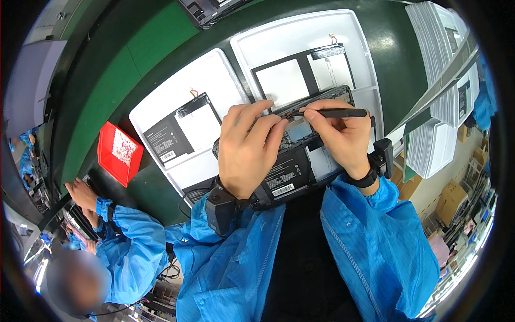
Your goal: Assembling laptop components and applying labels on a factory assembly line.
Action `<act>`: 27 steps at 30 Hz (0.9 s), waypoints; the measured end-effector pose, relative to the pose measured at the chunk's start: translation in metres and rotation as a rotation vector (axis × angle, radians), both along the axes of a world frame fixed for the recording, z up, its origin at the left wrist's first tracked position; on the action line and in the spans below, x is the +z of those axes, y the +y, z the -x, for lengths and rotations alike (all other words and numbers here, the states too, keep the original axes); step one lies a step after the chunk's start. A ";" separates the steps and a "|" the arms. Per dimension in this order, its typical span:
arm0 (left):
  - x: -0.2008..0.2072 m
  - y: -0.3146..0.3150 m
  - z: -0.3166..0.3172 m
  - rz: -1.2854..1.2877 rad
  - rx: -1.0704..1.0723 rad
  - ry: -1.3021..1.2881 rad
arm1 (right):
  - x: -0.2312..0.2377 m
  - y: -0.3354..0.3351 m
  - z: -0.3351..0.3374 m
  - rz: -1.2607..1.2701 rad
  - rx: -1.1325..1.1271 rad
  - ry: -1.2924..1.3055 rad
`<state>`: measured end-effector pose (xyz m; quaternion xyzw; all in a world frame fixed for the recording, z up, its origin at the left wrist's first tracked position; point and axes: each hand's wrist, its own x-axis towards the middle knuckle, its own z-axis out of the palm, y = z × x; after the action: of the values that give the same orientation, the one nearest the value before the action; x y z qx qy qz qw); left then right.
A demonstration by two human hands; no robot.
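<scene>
In front of me lies an opened laptop-like device [299,130] with its circuit board bare and a black battery pack [284,174] along the near side. My right hand [343,134] is closed round black tweezers [343,113], whose tip points left at the board's far edge. Over the left part of the device is my left hand [247,145], its bent fingers apart and the fingertips close to the tweezers' tip. What lies under those fingertips is hidden.
White trays [140,114] with battery packs [201,121] stand left and behind. A red bin [110,161] of small bits sits at the left. Stacked white trays [426,155] rise at the right. At lower left a co-worker in a blue sleeve [134,231] works close by.
</scene>
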<state>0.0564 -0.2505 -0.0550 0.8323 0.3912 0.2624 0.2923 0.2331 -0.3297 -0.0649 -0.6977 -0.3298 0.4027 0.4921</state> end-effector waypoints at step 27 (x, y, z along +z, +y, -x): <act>0.008 0.015 0.003 0.344 0.043 0.068 | 0.001 0.001 -0.001 -0.016 0.009 0.046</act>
<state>0.0534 -0.2355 -0.0467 0.7701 0.4575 0.1693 0.4111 0.2339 -0.3290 -0.0634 -0.6830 -0.3246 0.4182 0.5032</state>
